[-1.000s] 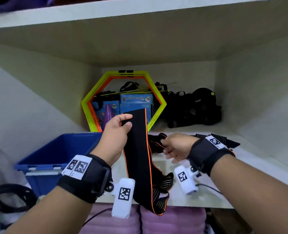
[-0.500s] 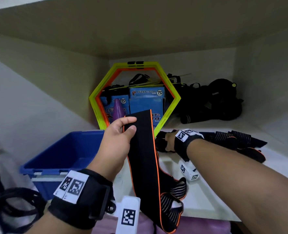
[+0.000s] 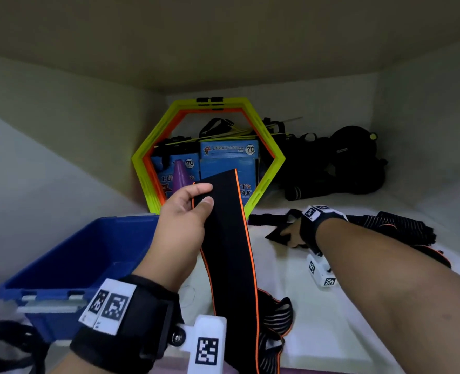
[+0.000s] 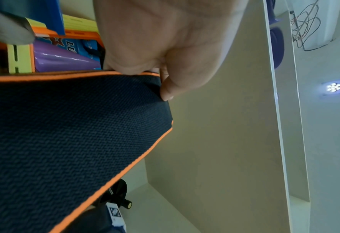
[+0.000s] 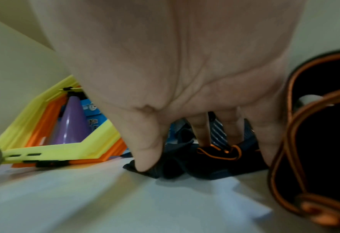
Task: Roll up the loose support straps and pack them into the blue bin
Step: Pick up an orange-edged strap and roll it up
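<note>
Head view: left hand (image 3: 181, 225) pinches black strap (image 3: 230, 238) — right hand (image 3: 293, 233) presses another.

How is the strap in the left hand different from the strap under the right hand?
The left hand pinches the held strap by its top end, so it hangs long, flat and unrolled. The right hand touches the shelf strap, which lies crumpled on the shelf. The held strap is off the shelf at the top; the other rests on it. Both are black with orange edging, and neither is rolled or in the bin.
</note>
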A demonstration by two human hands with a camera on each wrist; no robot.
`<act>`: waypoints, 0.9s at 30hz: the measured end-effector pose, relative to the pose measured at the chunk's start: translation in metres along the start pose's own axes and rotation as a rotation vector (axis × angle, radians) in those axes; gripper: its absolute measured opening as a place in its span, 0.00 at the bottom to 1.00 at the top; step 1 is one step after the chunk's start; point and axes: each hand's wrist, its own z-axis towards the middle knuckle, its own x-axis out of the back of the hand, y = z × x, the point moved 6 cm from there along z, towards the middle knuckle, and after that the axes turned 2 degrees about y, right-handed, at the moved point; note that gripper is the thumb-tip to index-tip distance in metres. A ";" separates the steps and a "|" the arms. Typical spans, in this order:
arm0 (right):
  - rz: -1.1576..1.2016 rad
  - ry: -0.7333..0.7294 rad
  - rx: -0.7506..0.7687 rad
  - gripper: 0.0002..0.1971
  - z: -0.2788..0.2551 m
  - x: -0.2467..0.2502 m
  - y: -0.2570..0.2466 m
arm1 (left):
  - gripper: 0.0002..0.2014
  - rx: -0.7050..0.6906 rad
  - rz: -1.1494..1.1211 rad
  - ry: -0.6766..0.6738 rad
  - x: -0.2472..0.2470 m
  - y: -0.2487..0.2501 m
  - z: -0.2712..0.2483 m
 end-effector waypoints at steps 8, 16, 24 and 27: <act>0.170 0.056 -0.110 0.15 -0.005 -0.037 0.093 | 0.11 -0.109 0.139 -0.049 -0.060 0.026 0.002; 1.405 0.529 0.274 0.09 -0.162 0.103 0.054 | 0.11 -0.129 0.194 -0.082 -0.113 0.048 0.011; 1.539 0.712 0.556 0.10 -0.281 0.137 0.032 | 0.14 -0.247 0.240 -0.190 -0.143 0.082 -0.023; 1.578 0.734 0.579 0.11 -0.309 0.136 0.028 | 0.13 -0.285 0.225 -0.220 -0.141 0.096 -0.036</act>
